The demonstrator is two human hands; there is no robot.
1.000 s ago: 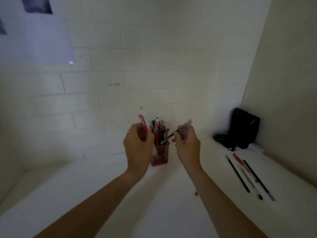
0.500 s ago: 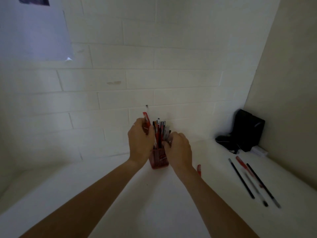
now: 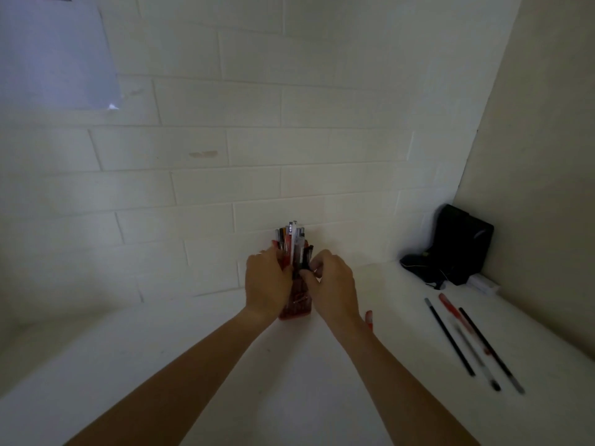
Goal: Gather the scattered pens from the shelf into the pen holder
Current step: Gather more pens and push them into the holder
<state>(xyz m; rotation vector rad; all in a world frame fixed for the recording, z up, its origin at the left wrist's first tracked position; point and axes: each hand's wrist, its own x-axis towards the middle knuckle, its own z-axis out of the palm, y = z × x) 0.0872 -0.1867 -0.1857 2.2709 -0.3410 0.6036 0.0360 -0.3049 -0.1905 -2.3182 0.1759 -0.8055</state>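
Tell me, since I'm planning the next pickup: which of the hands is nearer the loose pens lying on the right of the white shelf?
Right. The right hand is at the red pen holder, on the side facing the loose pens. The left hand is on the holder's far side.

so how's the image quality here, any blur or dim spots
Head view: dim overall, corners darkest. The loose pens on the shelf are smeared by blur; both hands at the pen holder look sharper. Wide-angle lens bows the wall's brick lines.

Pen holder [image 3: 297, 309] translucent red; loose pens [image 3: 470, 340] black and red; bag [image 3: 457, 247] black; shelf [image 3: 225, 365] white; wall [image 3: 289, 140] white brick pattern.
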